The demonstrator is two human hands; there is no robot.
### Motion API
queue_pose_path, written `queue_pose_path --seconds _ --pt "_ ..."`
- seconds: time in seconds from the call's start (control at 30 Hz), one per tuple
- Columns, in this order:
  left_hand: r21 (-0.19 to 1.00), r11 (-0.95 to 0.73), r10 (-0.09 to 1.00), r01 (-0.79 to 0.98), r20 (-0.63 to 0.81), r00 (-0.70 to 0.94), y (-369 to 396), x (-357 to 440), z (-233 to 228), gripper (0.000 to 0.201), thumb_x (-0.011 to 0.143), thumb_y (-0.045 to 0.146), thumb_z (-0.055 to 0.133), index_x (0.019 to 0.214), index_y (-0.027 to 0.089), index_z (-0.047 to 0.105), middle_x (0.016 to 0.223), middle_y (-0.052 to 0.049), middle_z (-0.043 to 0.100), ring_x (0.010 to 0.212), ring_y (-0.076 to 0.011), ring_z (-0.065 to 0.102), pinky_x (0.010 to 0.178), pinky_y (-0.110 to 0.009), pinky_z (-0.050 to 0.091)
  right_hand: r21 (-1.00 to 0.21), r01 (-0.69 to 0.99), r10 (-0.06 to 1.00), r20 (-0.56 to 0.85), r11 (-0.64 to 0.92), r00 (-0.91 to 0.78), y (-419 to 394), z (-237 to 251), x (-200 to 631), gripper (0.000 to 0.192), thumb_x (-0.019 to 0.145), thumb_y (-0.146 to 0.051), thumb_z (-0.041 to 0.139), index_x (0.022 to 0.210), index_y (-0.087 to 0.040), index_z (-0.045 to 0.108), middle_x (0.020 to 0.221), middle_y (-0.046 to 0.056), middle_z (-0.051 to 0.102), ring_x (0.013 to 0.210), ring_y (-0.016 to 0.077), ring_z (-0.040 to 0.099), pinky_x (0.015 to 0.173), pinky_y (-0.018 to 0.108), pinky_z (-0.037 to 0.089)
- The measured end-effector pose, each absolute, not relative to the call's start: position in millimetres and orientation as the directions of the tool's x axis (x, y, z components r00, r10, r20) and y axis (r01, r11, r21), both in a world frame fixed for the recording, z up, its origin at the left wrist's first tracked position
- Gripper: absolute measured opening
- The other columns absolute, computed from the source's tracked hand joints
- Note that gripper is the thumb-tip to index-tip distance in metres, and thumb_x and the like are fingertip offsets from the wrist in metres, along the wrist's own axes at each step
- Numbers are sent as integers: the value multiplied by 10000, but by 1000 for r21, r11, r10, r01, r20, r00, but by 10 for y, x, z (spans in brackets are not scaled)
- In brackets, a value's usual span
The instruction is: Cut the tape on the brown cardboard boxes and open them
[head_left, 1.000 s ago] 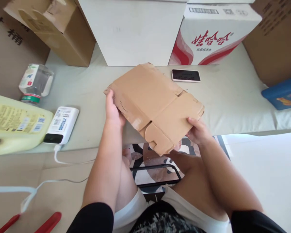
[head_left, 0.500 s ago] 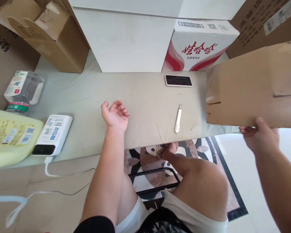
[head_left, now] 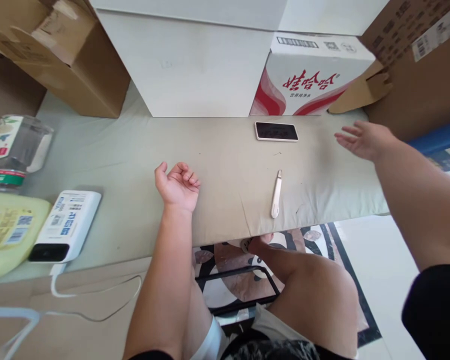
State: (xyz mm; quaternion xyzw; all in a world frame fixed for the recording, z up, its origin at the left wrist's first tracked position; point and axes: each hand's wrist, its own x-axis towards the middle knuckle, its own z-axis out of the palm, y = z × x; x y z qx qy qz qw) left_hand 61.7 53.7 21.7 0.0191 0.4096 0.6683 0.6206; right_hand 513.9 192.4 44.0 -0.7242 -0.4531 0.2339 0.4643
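My left hand [head_left: 179, 186] rests palm up on the cloth-covered table [head_left: 225, 150], its fingers loosely curled and nothing in them. Over the right part of the table, my right hand [head_left: 363, 140] is held with fingers stretched out and holds nothing. Between the two hands lie a phone [head_left: 276, 131] with a dark screen and, closer to the table's front edge, a white utility knife [head_left: 276, 194]. Behind the right hand, partly hidden by the red and white carton, a piece of brown cardboard [head_left: 354, 95] shows.
Large white boxes [head_left: 202, 65] and a red and white carton [head_left: 311, 75] line the back. A brown box [head_left: 78, 65], a plastic bottle [head_left: 17, 145], a yellow jug [head_left: 13, 230] and a white power bank [head_left: 67, 225] with a cable stand left. A blue object [head_left: 440, 140] is at far right.
The brown cardboard box that my right hand held at the right is out of that hand. My right hand has moved up and left over the table and opened. My left hand stays put.
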Motion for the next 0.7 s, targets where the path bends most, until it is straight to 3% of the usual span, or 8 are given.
queue_pose_path --seconds 0.07,0.1,0.33,0.53,0.7 --pt "549 87 851 -831 -475 -225 510 549 246 596 946 517 266 542 163 525 459 37 309 375 -75 367 398 -203 292 -872 311 845 -189 -379 500 1926 487 4869 123 952 -113 569 855 -188 554 890 102 681 746 189 741 776 405 591" --pt "539 80 854 -838 -470 -221 489 512 260 590 946 516 273 546 163 524 461 37 310 376 -75 368 397 -203 291 -855 282 829 -259 -436 495 1878 525 4735 157 946 -96 560 835 -199 519 854 93 673 697 183 739 781 415 586" --pt "471 3 880 -882 -421 -221 247 189 336 534 937 487 305 543 171 480 505 28 368 392 -76 398 410 -203 303 -806 388 894 -380 -446 239 1414 762 3657 34 966 -167 539 954 -185 565 941 52 688 674 79 704 797 272 563" --pt "397 -88 862 -913 -429 -269 56 -94 375 507 921 467 343 550 160 501 593 -13 539 408 -74 442 417 -195 307 -791 590 950 -287 -161 -125 1571 760 2105 56 938 -171 571 966 -182 618 1106 90 697 726 102 695 726 266 581" --pt "333 -103 862 -937 -440 -251 14 -284 388 530 933 444 326 563 149 564 547 -22 542 389 -83 442 421 -202 306 -753 613 875 -106 239 -472 1765 850 726 196 922 -215 579 1104 -192 648 1203 104 680 958 207 718 920 434 603"
